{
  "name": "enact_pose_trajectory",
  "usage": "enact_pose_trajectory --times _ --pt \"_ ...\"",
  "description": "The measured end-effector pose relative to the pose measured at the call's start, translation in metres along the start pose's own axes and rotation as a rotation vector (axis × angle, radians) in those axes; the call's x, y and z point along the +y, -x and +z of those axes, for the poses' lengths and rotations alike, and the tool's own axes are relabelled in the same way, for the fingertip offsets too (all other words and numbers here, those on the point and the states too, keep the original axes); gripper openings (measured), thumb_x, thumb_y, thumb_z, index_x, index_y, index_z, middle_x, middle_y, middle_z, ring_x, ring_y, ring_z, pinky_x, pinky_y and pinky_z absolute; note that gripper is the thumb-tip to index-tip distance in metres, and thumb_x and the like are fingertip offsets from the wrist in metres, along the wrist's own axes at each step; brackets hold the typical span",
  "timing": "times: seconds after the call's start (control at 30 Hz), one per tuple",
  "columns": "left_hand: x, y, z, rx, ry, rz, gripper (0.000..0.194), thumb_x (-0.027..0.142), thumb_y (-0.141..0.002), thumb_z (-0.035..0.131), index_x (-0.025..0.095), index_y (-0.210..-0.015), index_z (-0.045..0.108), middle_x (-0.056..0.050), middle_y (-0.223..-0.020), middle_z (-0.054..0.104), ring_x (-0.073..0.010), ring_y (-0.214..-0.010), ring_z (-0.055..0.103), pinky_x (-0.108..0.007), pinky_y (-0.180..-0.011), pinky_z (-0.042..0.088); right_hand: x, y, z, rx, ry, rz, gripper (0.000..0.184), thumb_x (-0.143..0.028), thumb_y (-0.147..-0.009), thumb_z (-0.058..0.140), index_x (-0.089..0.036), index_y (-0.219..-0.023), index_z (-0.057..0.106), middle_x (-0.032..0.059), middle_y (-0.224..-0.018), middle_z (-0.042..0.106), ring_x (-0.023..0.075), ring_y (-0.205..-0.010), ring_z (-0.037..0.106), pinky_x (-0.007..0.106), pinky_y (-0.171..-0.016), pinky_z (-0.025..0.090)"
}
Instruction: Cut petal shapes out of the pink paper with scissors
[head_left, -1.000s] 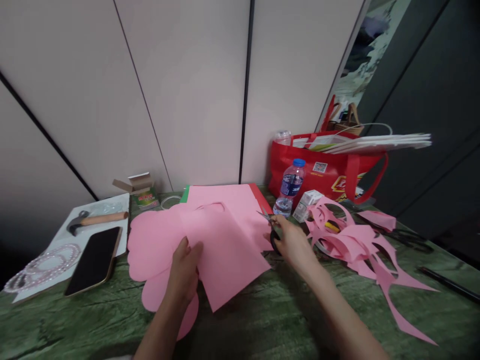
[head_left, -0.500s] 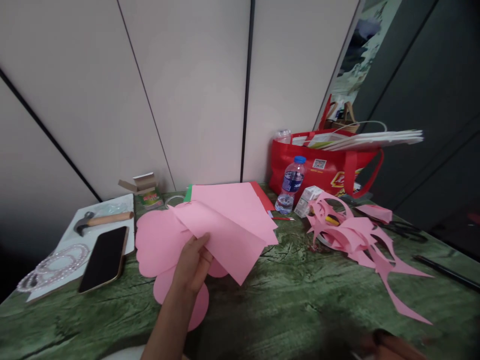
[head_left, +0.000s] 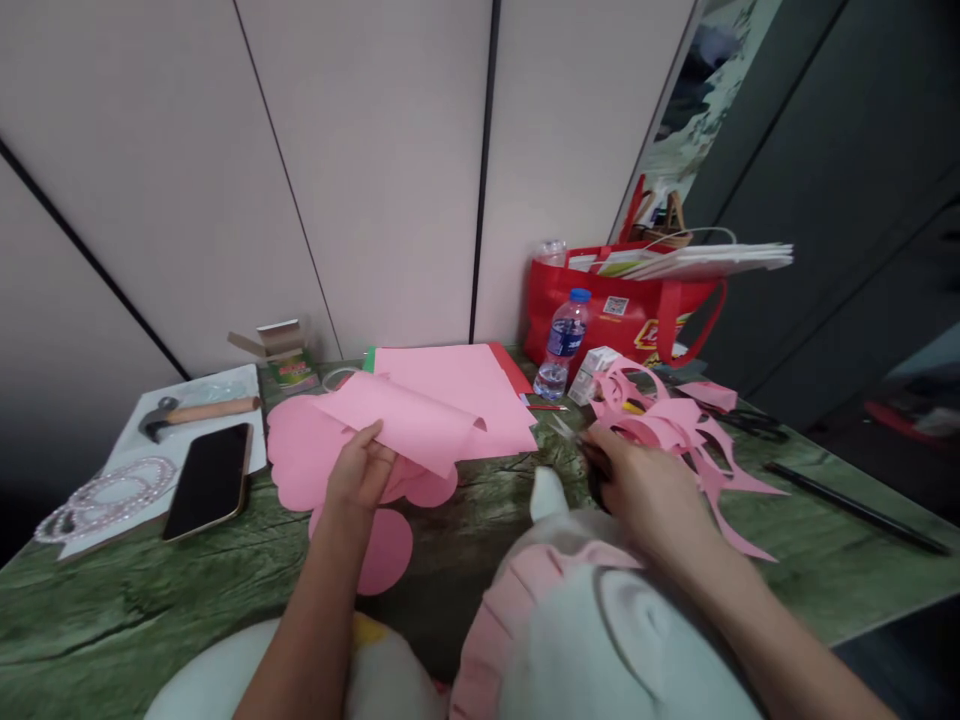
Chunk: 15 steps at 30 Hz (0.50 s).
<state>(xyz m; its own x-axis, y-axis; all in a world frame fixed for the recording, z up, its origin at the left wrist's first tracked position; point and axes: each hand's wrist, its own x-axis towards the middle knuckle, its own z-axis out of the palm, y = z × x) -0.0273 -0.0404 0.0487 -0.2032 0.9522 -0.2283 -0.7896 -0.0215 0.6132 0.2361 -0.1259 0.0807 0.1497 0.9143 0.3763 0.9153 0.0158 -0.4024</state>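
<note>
A curled sheet of pink paper (head_left: 405, 418) is pinched in my left hand (head_left: 361, 468), thumb on top. Beneath it lie pink scalloped cut-outs (head_left: 296, 460) and a round pink piece (head_left: 387, 552). My right hand (head_left: 637, 480) is closed around the dark handles of a pair of scissors (head_left: 566, 430). Their metal blades point up and left, apart from the held sheet. Just behind my right hand sits a tangle of pink paper scraps (head_left: 675, 425). A stack of pink sheets (head_left: 450, 370) lies past the held paper, with red and green edges showing.
A white plush toy (head_left: 600, 640) with a pink frill fills the near edge. On the left are a phone (head_left: 210, 480), a hammer (head_left: 202, 411) and a beaded string (head_left: 112, 495). A water bottle (head_left: 564, 345) and a red bag (head_left: 630, 310) stand behind; a black pen (head_left: 855, 508) lies right.
My right hand has come up from the lower edge into full view with the scissors. The sheet in my left hand now curls more. The plush toy has come into view.
</note>
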Motion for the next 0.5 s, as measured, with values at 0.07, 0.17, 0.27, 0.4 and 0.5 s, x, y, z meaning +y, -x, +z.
enact_pose_trajectory --times 0.07,0.17,0.27,0.4,0.5 --pt "0.0 0.001 0.0 0.012 0.0 -0.016 0.03 -0.005 -0.08 0.037 0.006 -0.097 0.059 -0.007 -0.072 0.069 -0.0123 -0.069 0.065 -0.021 -0.068 0.053 -0.031 -0.031 0.009 -0.003 -0.1 -0.021 0.014 -0.011 -0.063 0.06 -0.021 -0.064 0.05 -0.003 -0.051 0.054 0.0161 -0.05 0.053 0.024 -0.048 0.033" --pt "-0.007 0.004 0.002 0.009 -0.011 -0.046 0.024 -0.006 -0.077 0.041 0.006 -0.084 0.061 -0.007 -0.066 0.067 -0.0129 -0.063 0.064 -0.022 -0.064 0.053 -0.084 -0.057 0.014 0.078 -0.841 -0.029 0.017 -0.021 -0.068 0.061 -0.022 -0.07 0.045 -0.0026 -0.067 0.055 0.0148 -0.063 0.056 0.025 -0.057 0.042" --pt "-0.015 0.005 0.003 -0.004 -0.019 -0.061 0.021 -0.005 -0.075 0.045 0.008 -0.074 0.062 -0.005 -0.063 0.065 -0.0124 -0.059 0.062 -0.023 -0.061 0.053 -0.129 -0.057 0.023 -0.075 -1.528 0.202 0.02 -0.03 -0.074 0.057 -0.021 -0.068 0.04 -0.004 -0.067 0.047 0.011 -0.063 0.054 0.027 -0.061 0.048" --pt "-0.016 0.003 0.001 0.003 -0.024 -0.035 0.021 -0.004 -0.076 0.045 0.008 -0.074 0.062 -0.005 -0.064 0.066 -0.0132 -0.063 0.062 -0.025 -0.065 0.053 -0.126 -0.033 0.06 0.257 -1.488 0.229 0.019 -0.03 -0.076 0.059 -0.023 -0.076 0.042 -0.0044 -0.073 0.044 0.0092 -0.063 0.051 0.024 -0.062 0.048" --pt "-0.012 0.004 0.001 0.015 -0.023 0.036 0.022 -0.002 -0.079 0.043 0.01 -0.077 0.062 -0.005 -0.071 0.068 -0.0132 -0.069 0.063 -0.027 -0.068 0.053 -0.088 -0.018 0.091 0.198 -1.306 0.249 0.021 -0.031 -0.073 0.063 -0.022 -0.075 0.044 -0.005 -0.07 0.042 0.0091 -0.058 0.046 0.022 -0.057 0.045"
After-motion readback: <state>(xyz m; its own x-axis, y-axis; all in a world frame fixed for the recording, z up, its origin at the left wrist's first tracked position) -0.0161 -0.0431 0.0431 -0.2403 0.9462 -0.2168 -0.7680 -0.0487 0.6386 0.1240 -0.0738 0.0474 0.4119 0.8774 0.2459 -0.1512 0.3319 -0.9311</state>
